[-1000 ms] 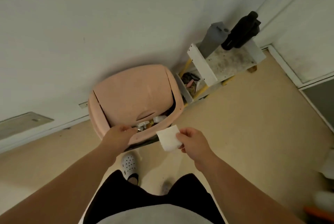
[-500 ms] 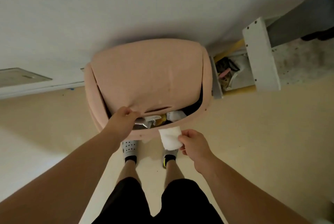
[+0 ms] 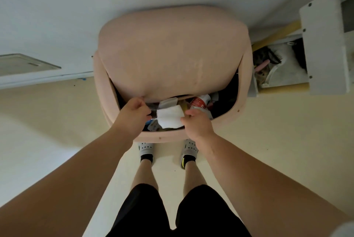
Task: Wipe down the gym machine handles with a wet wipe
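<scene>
- The wipe [image 3: 169, 119], a white folded pad, hangs over the open mouth of the bin [image 3: 243, 83], between the two hands and just above the rubbish [image 3: 199, 102] inside.
- The right hand [image 3: 197, 123] pinches the wipe by its right edge. Its fingers [image 3: 188, 113] are curled in over that edge, and the rest of the pad sticks out to the left of them, free.
- The left hand [image 3: 134, 114] is at the lower edge of the lid [image 3: 172, 55]. Its fingers [image 3: 142, 105] are curled and grip that edge, with the lid tipped so that a gap shows along the front of the bin.
- The wipe's left edge comes just beside the left knuckles; whether it touches them cannot be told.
- The bin is pink and rounded and stands against the wall [image 3: 76, 7]. Its near rim is just in front of the person's shoes [image 3: 146, 147].
- To the right of the bin, close against it, stands a white shelf [image 3: 323, 41] with a cluttered compartment.
- Both forearms reach down and forward from the lower corners, over the pale floor [image 3: 47, 122].
</scene>
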